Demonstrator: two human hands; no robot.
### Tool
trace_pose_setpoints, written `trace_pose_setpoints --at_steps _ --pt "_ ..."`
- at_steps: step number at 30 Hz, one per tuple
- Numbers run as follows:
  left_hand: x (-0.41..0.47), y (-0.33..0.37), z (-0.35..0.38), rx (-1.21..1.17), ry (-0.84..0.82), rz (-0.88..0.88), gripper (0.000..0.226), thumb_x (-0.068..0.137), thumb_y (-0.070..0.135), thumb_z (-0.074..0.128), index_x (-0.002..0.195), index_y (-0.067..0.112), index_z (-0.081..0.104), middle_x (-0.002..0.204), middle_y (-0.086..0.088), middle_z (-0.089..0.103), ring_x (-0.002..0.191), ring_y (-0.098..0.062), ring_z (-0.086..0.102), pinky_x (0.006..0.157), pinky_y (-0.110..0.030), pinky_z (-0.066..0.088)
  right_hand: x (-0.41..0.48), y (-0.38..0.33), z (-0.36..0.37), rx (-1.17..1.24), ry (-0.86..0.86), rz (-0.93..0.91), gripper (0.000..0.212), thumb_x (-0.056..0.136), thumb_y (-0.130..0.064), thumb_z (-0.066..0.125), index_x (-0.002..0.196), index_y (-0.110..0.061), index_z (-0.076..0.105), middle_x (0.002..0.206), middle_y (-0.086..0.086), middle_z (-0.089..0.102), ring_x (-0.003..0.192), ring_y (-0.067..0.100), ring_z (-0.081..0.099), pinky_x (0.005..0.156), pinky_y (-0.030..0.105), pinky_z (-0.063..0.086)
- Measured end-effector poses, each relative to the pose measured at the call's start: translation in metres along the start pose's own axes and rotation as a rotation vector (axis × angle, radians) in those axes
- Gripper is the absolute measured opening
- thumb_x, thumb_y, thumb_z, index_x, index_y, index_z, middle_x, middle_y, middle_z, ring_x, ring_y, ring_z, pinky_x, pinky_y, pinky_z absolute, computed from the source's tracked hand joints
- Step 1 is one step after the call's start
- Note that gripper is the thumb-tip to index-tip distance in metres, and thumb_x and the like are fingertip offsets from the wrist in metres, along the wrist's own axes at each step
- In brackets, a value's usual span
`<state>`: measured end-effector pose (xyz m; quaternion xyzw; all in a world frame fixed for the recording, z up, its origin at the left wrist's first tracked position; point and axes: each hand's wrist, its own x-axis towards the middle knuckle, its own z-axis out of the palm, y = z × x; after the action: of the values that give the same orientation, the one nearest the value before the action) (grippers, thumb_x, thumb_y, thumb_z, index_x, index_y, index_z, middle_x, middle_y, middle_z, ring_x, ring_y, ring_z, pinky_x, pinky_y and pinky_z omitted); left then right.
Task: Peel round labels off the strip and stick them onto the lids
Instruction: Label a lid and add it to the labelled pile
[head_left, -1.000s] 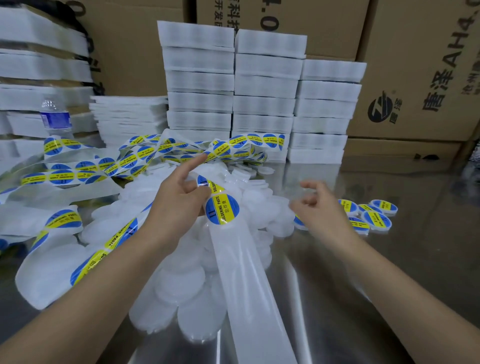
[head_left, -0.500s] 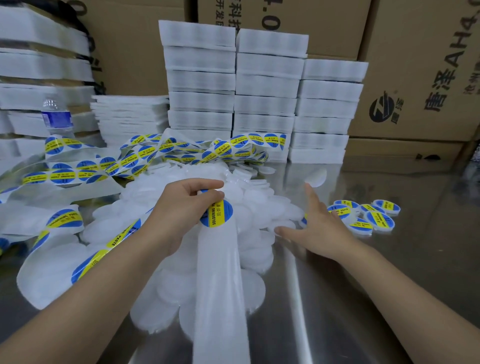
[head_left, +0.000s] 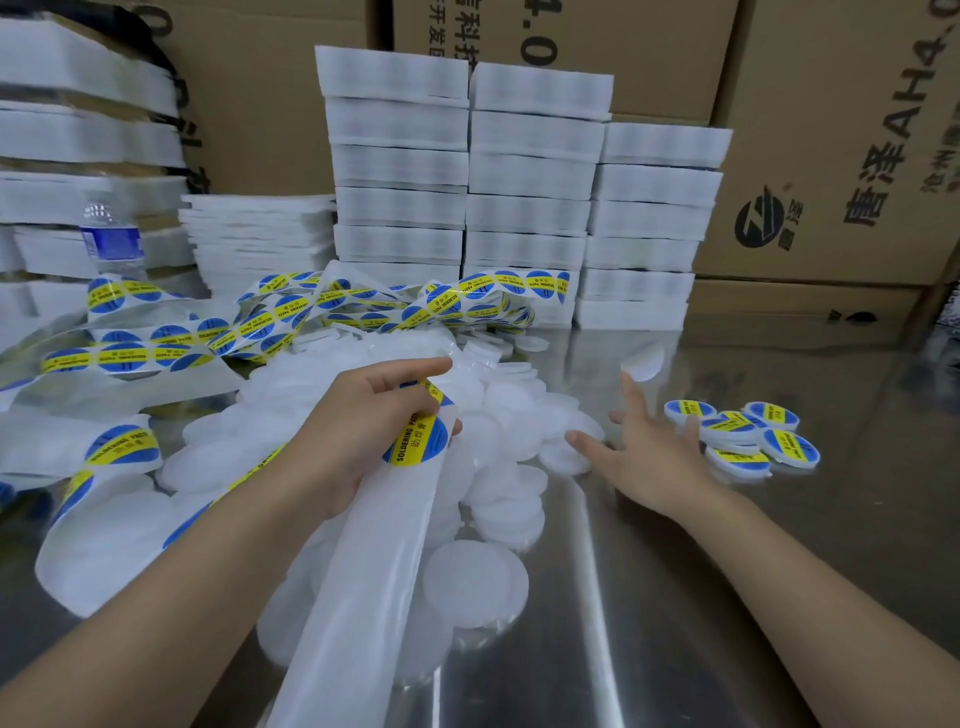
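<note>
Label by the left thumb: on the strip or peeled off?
On the strip: the round label lies flat on the backing strip that the left hand grips; the open right hand holds nothing.

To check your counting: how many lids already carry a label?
5 lids, clustered on the table right of the right hand: back left, back right, centre, front right, front left. The hand may hide more.
</note>
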<state>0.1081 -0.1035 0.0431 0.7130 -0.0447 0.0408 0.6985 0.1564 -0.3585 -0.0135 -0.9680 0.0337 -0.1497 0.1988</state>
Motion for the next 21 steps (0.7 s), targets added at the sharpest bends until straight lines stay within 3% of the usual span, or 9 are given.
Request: trace_pose_setpoints --at_steps 1,3,7,11,14,15,18,19,21 --pt "0.0 0.001 -0.001 0.003 0.0 0.004 0.041 0.084 -0.006 0.054 0.087 0.028 0.077 0.087 -0.011 0.072 0.072 -0.027 0.074 0.071 -0.03 0.059 0.001 0.0 0.003 0.051 -0.018 -0.006 0.093 0.084 -0.065 0.045 0.148 -0.026 -0.008 0.131 -0.001 0.056 0.135 0.022 0.036 0.112 0.052 -0.004" --pt "0.0 0.001 -0.001 0.021 0.01 0.017 0.041 0.083 -0.004 0.055 0.083 0.029 0.078 0.079 -0.01 0.071 0.083 -0.036 0.072 0.084 -0.04 0.057 0.002 -0.001 0.008 0.106 -0.062 -0.021 0.089 0.087 -0.059 0.046 0.149 -0.025 -0.008 0.13 -0.006 0.057 0.135 0.022 0.035 0.113 0.051 0.0" --pt "-0.002 0.001 -0.001 0.052 0.017 0.05 0.035 0.083 0.0 0.059 0.081 0.028 0.079 0.084 -0.016 0.072 0.1 -0.045 0.064 0.097 -0.053 0.048 0.003 -0.002 0.013 0.171 -0.067 -0.045 0.081 0.089 -0.046 0.054 0.149 -0.026 0.003 0.127 -0.008 0.055 0.126 0.023 0.044 0.111 0.044 0.014" --pt "-0.001 -0.001 -0.001 0.115 0.053 0.091 0.034 0.084 0.003 0.06 0.075 0.03 0.079 0.081 -0.007 0.075 0.094 -0.034 0.069 0.093 -0.042 0.052 0.002 -0.008 0.01 0.235 -0.028 -0.053 0.082 0.085 -0.038 0.062 0.148 -0.025 0.011 0.105 -0.01 0.052 0.108 0.022 0.052 0.107 0.048 0.029" --pt "-0.002 -0.001 0.0 0.156 0.027 0.102 0.036 0.086 0.005 0.06 0.07 0.033 0.077 0.069 0.006 0.074 0.07 -0.01 0.068 0.067 -0.016 0.053 -0.002 -0.011 0.011 0.25 -0.063 -0.048 0.088 0.083 -0.042 0.064 0.149 -0.026 0.008 0.12 -0.006 0.054 0.118 0.024 0.048 0.109 0.047 0.027" --pt "-0.002 -0.001 0.001 0.164 0.019 0.102 0.037 0.086 0.005 0.06 0.07 0.032 0.077 0.07 0.005 0.074 0.069 -0.009 0.068 0.065 -0.014 0.053 -0.002 -0.011 0.011 0.253 -0.072 -0.054 0.088 0.084 -0.041 0.064 0.149 -0.026 0.008 0.126 -0.005 0.054 0.12 0.024 0.047 0.109 0.046 0.026" --pt "-0.003 -0.002 0.003 0.16 0.019 0.102 0.033 0.086 0.005 0.06 0.075 0.03 0.078 0.086 -0.006 0.076 0.093 -0.029 0.069 0.092 -0.038 0.054 0.0 -0.011 0.011 0.331 -0.054 -0.057 0.086 0.081 -0.035 0.07 0.148 -0.023 0.017 0.121 -0.001 0.056 0.11 0.023 0.052 0.102 0.042 0.036" --pt "-0.002 -0.002 0.003 0.162 0.026 0.102 0.033 0.086 0.005 0.06 0.075 0.03 0.078 0.088 -0.006 0.075 0.096 -0.031 0.068 0.094 -0.042 0.052 0.001 -0.011 0.011 0.362 -0.033 -0.052 0.086 0.079 -0.033 0.073 0.147 -0.023 0.021 0.114 0.0 0.056 0.106 0.022 0.053 0.098 0.039 0.04" --pt "-0.001 -0.003 0.003 0.176 0.037 0.106 0.035 0.086 0.006 0.061 0.072 0.032 0.078 0.086 -0.001 0.075 0.09 -0.026 0.068 0.085 -0.036 0.053 0.003 -0.01 0.011 0.424 0.007 -0.038 0.082 0.076 -0.028 0.075 0.144 -0.022 0.028 0.097 -0.003 0.054 0.096 0.018 0.053 0.086 0.03 0.042"
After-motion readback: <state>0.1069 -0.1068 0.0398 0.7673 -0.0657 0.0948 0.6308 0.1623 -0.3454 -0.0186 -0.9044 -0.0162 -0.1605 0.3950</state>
